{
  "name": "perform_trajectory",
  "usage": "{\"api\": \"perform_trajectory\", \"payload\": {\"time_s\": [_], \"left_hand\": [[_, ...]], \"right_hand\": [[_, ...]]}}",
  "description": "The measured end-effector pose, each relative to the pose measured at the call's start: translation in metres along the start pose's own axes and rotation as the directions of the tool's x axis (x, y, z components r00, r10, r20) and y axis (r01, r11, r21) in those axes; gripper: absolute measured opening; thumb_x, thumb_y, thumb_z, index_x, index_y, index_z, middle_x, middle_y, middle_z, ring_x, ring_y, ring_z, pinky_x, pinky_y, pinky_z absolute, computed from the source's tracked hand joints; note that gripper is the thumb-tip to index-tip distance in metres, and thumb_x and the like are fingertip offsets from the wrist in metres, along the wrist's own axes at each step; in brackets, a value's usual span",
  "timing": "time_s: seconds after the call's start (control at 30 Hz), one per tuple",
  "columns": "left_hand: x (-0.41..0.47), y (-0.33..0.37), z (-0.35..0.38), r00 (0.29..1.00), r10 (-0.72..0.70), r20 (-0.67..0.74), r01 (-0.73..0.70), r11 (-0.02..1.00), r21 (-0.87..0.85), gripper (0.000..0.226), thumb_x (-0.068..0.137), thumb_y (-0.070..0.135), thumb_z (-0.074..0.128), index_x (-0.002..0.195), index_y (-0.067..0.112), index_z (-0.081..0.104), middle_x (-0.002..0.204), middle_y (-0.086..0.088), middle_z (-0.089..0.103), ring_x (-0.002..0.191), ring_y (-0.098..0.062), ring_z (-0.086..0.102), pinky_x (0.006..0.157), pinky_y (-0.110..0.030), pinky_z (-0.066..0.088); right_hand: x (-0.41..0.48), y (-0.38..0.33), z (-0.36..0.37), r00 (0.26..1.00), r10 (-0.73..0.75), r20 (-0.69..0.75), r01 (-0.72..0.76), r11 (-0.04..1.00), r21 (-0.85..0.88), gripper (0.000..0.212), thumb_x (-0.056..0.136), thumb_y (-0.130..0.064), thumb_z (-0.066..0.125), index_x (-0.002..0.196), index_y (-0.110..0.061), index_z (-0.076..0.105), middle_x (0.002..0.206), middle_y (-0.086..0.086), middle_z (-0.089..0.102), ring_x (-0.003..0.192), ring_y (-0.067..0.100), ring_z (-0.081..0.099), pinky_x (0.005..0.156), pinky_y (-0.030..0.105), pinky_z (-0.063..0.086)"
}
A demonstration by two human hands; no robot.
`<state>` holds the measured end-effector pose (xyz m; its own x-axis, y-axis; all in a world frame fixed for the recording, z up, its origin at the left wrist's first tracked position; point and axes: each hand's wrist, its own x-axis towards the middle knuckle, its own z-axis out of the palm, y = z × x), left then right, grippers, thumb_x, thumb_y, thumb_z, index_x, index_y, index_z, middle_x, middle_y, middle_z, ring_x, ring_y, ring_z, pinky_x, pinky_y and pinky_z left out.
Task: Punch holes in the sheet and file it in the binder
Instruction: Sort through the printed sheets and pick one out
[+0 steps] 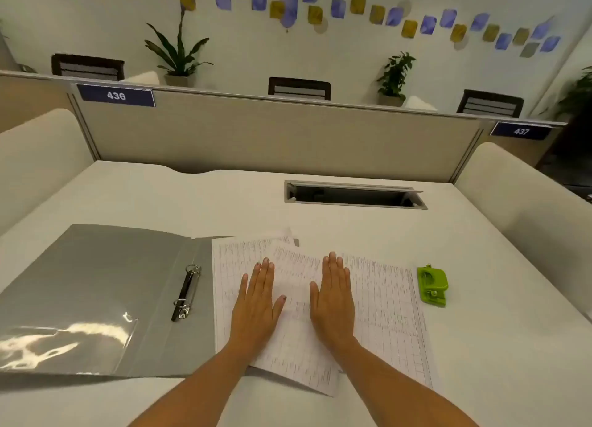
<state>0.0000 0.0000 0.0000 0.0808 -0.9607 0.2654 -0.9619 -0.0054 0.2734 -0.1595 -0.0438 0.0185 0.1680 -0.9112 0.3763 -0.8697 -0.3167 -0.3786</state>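
both hands lie flat and open, palms down, gripping nothing: the left hand (258, 301) and the right hand (333, 297) rest side by side on the topmost white printed sheet of paper (296, 330), which sits skewed on a loose pile of similar printed sheets (389, 314) spread over the pale desk (480, 346). the grey plastic ring binder (96, 292) lies open to the left, its right cover partly under the pile, and its black two-ring metal clip (185, 293) looks closed (the rings are too small to be sure). the small green hole punch (432, 285) stands just beside the right edge of the papers, untouched and apart from the right hand.

judging from this, the task is at its very start: no holes show in the sheet. the next move seems to call for lifting the top sheet alone, without dragging its neighbours, then bringing one long edge squarely into the punch's slot.
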Motion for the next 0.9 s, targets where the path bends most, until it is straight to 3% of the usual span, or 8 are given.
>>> {"api": "perform_trajectory", "payload": {"time_s": [0.13, 0.27, 0.37, 0.43, 0.57, 0.7, 0.8, 0.9], "left_hand": [[-0.011, 0.001, 0.008, 0.988, -0.122, 0.091, 0.12, 0.992, 0.029, 0.07, 0.098, 0.05, 0.009, 0.148, 0.004, 0.026, 0.156, -0.013, 0.025, 0.143, -0.024, 0.017, 0.116, -0.039, 0.003], [-0.015, 0.003, 0.01, 0.977, -0.157, 0.145, 0.152, 0.987, 0.046, 0.073, 0.097, 0.051, 0.006, 0.145, 0.002, 0.033, 0.153, -0.013, 0.032, 0.139, -0.028, 0.034, 0.115, -0.04, 0.003], [-0.017, 0.005, 0.011, 0.975, -0.169, 0.147, 0.163, 0.985, 0.052, 0.074, 0.096, 0.051, 0.005, 0.145, 0.004, 0.032, 0.153, -0.012, 0.033, 0.14, -0.027, 0.033, 0.115, -0.043, 0.004], [-0.017, 0.005, 0.011, 0.976, -0.172, 0.135, 0.167, 0.985, 0.045, 0.074, 0.096, 0.052, 0.005, 0.147, 0.005, 0.03, 0.154, -0.01, 0.031, 0.142, -0.025, 0.029, 0.116, -0.044, 0.005], [-0.017, 0.006, 0.01, 0.978, -0.17, 0.119, 0.166, 0.985, 0.036, 0.074, 0.096, 0.053, 0.005, 0.147, 0.006, 0.028, 0.154, -0.009, 0.03, 0.142, -0.024, 0.028, 0.115, -0.045, 0.008], [-0.018, 0.007, 0.007, 0.978, -0.187, 0.09, 0.189, 0.982, -0.013, 0.076, 0.091, 0.056, 0.022, 0.149, 0.007, 0.025, 0.155, -0.008, 0.028, 0.143, -0.025, 0.027, 0.119, -0.043, 0.01], [-0.018, 0.009, 0.004, 0.971, -0.225, 0.078, 0.229, 0.973, -0.038, 0.086, 0.086, 0.064, 0.026, 0.15, 0.007, 0.022, 0.156, -0.01, 0.027, 0.144, -0.026, 0.025, 0.119, -0.041, 0.012], [-0.017, 0.012, 0.002, 0.961, -0.263, 0.082, 0.267, 0.963, -0.04, 0.089, 0.084, 0.067, 0.024, 0.149, 0.006, 0.024, 0.155, -0.012, 0.029, 0.142, -0.029, 0.028, 0.118, -0.043, 0.018]], "right_hand": [[-0.011, 0.004, 0.007, 0.984, 0.15, 0.095, -0.147, 0.989, -0.031, 0.071, 0.093, -0.053, 0.013, 0.151, -0.012, 0.001, 0.16, 0.002, -0.001, 0.147, 0.014, -0.004, 0.118, 0.026, -0.01], [-0.018, 0.013, 0.013, 0.965, 0.192, 0.177, -0.174, 0.978, -0.114, 0.085, 0.086, -0.062, -0.005, 0.15, -0.007, -0.001, 0.16, 0.008, -0.002, 0.147, 0.019, -0.004, 0.12, 0.033, -0.005], [-0.019, 0.013, 0.015, 0.963, 0.201, 0.182, -0.177, 0.974, -0.141, 0.095, 0.077, -0.063, -0.022, 0.15, -0.007, -0.001, 0.159, 0.008, -0.002, 0.147, 0.02, -0.003, 0.119, 0.034, -0.008], [-0.018, 0.012, 0.015, 0.961, 0.206, 0.186, -0.179, 0.972, -0.15, 0.093, 0.078, -0.062, -0.022, 0.15, -0.007, -0.002, 0.159, 0.008, -0.003, 0.147, 0.02, -0.005, 0.117, 0.033, -0.012], [-0.018, 0.01, 0.01, 0.956, 0.22, 0.191, -0.199, 0.972, -0.127, 0.077, 0.091, -0.056, -0.001, 0.15, -0.008, 0.003, 0.159, 0.006, -0.001, 0.147, 0.019, -0.002, 0.118, 0.03, -0.01], [-0.021, 0.009, 0.001, 0.963, 0.228, 0.146, -0.241, 0.967, 0.083, 0.052, 0.098, -0.031, 0.037, 0.146, -0.011, 0.03, 0.154, 0.002, 0.028, 0.143, 0.017, 0.022, 0.119, 0.029, 0.014], [-0.023, 0.008, -0.01, 0.957, 0.287, 0.046, -0.29, 0.931, 0.22, 0.039, 0.091, -0.015, 0.052, 0.129, -0.011, 0.047, 0.132, 0.001, 0.047, 0.12, 0.012, 0.04, 0.109, 0.035, 0.038], [-0.021, 0.005, -0.024, 0.917, 0.391, 0.078, -0.398, 0.884, 0.244, 0.039, 0.086, -0.009, 0.059, 0.123, -0.01, 0.047, 0.123, 0.003, 0.044, 0.106, 0.007, 0.035, 0.099, 0.026, 0.041]]}}
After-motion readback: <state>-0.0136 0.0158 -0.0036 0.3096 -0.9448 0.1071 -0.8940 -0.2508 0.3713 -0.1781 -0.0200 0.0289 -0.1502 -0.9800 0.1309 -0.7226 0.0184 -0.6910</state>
